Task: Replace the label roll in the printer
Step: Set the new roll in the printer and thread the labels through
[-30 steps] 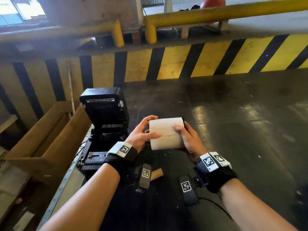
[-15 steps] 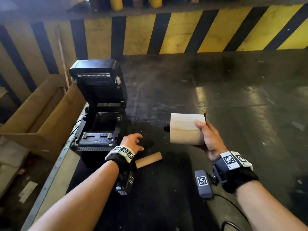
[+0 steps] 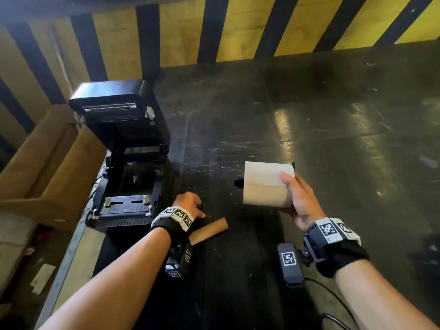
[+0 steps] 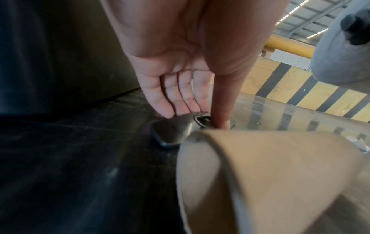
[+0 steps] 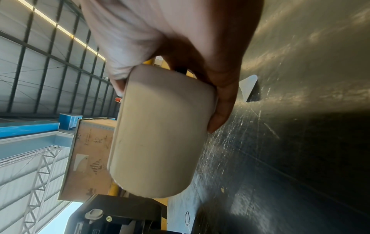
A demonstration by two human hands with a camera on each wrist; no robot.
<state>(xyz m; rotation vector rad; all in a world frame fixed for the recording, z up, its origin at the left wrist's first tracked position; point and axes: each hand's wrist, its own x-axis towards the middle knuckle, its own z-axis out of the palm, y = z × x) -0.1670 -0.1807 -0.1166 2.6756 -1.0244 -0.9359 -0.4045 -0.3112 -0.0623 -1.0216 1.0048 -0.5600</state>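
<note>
Two hands work over a dark, scuffed, glossy bench [image 3: 309, 115] backed by a yellow-and-black striped board. At far left a brown cardboard box [image 3: 47, 167] stands off the bench edge; what it holds cannot be made out. Just beside it on the bench sits the printer [image 3: 126, 167], a boxy black plastic unit with its lid tilted up and back, and its roll bay shows only black plastic walls and the ribbed front platen.

Near the printer's front right corner, the left hand [image 3: 188, 203] reaches down to the bench. In the left wrist view its fingers [image 4: 180, 95] are nearly straight and close together, tips touching a small flat black plastic piece [image 4: 174, 131] with rounded corners that lies on the bench, the thumb pressing down at its far edge; whether it is pinched or only touched cannot be told. Just nearer than that hand lies an empty brown cardboard core [image 3: 209, 231], a smooth tube on its side.

Further right, well apart from the printer, the right hand [image 3: 300, 201] holds the label roll [image 3: 266, 184] above the bench, a full cylinder of smooth off-white paper with its axis lying sideways. Its thumb lies over the top and its fingers curl under. A black spindle end [image 3: 238, 182] pokes out of the roll's left face.
</note>
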